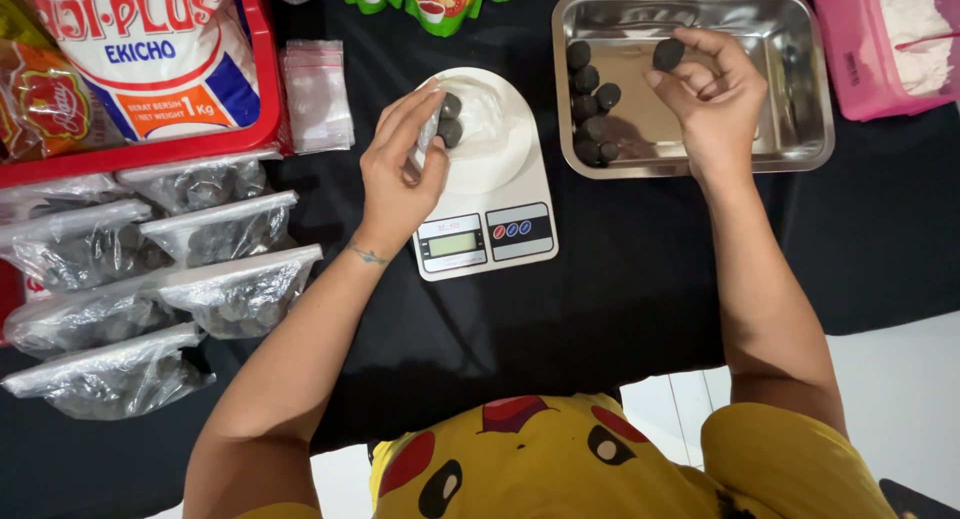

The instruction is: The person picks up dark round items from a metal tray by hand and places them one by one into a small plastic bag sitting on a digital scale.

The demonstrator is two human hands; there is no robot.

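Observation:
My left hand (pixel 400 164) grips the edge of a small clear plastic bag (pixel 470 119) lying open on the white kitchen scale (pixel 490 229); two dark round balls (pixel 450 119) sit inside the bag. My right hand (pixel 710 89) hovers over the steel tray (pixel 800 139) and pinches one dark ball (pixel 667 54) between thumb and fingers. Several more dark balls (pixel 588 104) lie in a column along the tray's left side.
Filled, sealed clear bags of dark balls (pixel 150 289) are stacked at the left. A red basket (pixel 262 89) holds large printed packets. A pile of empty small bags (pixel 317 94) lies beside it. A pink tub with white powder (pixel 895 39) stands far right. Black cloth covers the table.

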